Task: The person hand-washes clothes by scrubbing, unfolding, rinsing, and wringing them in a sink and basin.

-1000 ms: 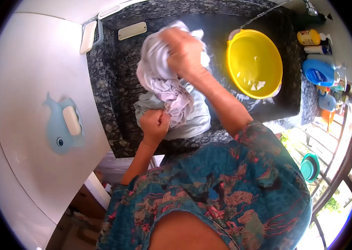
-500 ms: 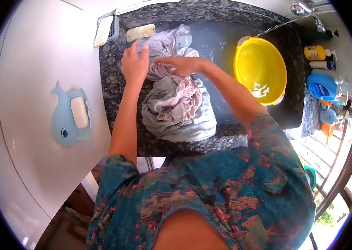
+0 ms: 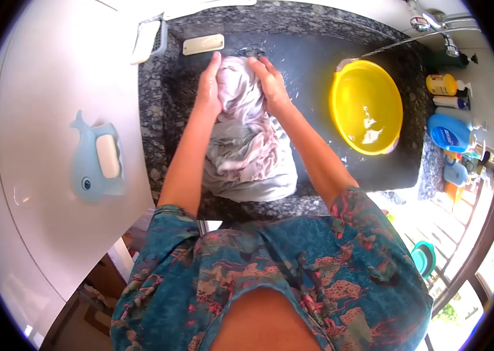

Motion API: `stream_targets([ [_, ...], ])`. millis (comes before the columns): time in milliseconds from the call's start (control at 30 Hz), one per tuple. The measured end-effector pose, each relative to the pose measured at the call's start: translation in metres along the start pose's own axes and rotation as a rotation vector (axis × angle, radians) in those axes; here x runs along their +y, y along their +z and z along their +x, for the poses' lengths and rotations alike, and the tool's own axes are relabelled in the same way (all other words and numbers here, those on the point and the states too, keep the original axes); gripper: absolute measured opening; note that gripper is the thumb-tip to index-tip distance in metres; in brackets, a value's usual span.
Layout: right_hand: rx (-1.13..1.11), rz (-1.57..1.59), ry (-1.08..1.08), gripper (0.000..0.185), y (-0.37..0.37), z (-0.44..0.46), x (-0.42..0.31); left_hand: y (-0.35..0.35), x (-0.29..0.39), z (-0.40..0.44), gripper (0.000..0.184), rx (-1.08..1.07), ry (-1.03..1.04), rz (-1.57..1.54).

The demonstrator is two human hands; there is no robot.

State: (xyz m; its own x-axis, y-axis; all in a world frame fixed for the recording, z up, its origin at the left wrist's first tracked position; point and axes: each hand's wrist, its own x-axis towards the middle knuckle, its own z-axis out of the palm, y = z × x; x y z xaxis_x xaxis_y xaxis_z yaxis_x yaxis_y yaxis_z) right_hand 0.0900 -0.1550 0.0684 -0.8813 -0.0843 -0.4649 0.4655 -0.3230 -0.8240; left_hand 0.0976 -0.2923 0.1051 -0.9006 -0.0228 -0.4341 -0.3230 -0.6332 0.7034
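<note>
Cloth (image 3: 240, 88) is gathered but not spread out, in the sink (image 3: 308, 67); handling is judged part-way.
The left hand (image 3: 209, 90) is laid along the cloth's left side, palm turned inward, fingers straight and pointed away from the body; its grip is loose, not closed. Between the hands, a pale upper part is bunched; the nearer part is left heaped in grey and pinkish folds. Whether one piece or several is involved cannot be told. The right hand (image 3: 270, 88) is set against the opposite side, fingers slightly parted, its grip likewise unclosed, the cloth being held between both. Both forearms are stretched forward, converging. To the right, the basin (image 3: 355, 88) is placed apart, with no cloth seen inside.
</note>
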Motion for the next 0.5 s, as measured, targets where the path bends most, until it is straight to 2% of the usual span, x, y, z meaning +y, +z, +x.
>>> stream_targets([
  [67,-0.116,0.01,-0.1,0.088,0.005,-0.051,-0.041,0.009,0.01,-0.029,0.038,-0.007,0.162,0.316],
  [133,-0.151,-0.221,-0.167,0.078,0.007,-0.094,-0.052,0.04,0.027,-0.093,0.034,0.096,0.412,0.889],
  [200,-0.194,-0.441,-0.229,0.069,0.009,-0.126,-0.049,0.044,0.013,-0.134,0.031,0.116,0.619,0.967],
  [233,-0.105,-0.545,-0.355,0.055,0.01,-0.136,-0.035,0.03,-0.005,-0.144,0.029,0.174,0.693,1.029],
  [267,-0.053,-0.617,-0.568,0.046,0.006,-0.135,-0.005,0.006,-0.031,-0.147,0.028,0.231,0.763,1.091],
  [300,-0.068,-0.72,-0.601,0.044,0.0,-0.13,0.013,-0.018,-0.05,-0.143,0.025,0.245,0.8,1.187],
  [333,-0.085,-0.826,-0.634,0.041,-0.005,-0.122,0.025,-0.031,-0.056,-0.134,0.025,0.253,0.722,1.202],
  [400,0.0,-0.836,-0.481,0.038,0.0,-0.094,0.044,-0.049,-0.061,-0.108,0.023,0.272,0.554,1.23],
  [433,0.049,-0.814,-0.432,0.035,0.004,-0.079,0.048,-0.052,-0.063,-0.088,0.025,0.313,0.552,1.202],
  [467,0.008,-0.784,-0.316,0.033,0.005,-0.061,0.045,-0.057,-0.065,-0.07,0.027,0.335,0.503,1.276],
  [500,0.012,-0.876,-0.316,0.033,0.004,-0.041,0.053,-0.064,-0.068,-0.052,0.028,0.352,0.46,1.348],
])
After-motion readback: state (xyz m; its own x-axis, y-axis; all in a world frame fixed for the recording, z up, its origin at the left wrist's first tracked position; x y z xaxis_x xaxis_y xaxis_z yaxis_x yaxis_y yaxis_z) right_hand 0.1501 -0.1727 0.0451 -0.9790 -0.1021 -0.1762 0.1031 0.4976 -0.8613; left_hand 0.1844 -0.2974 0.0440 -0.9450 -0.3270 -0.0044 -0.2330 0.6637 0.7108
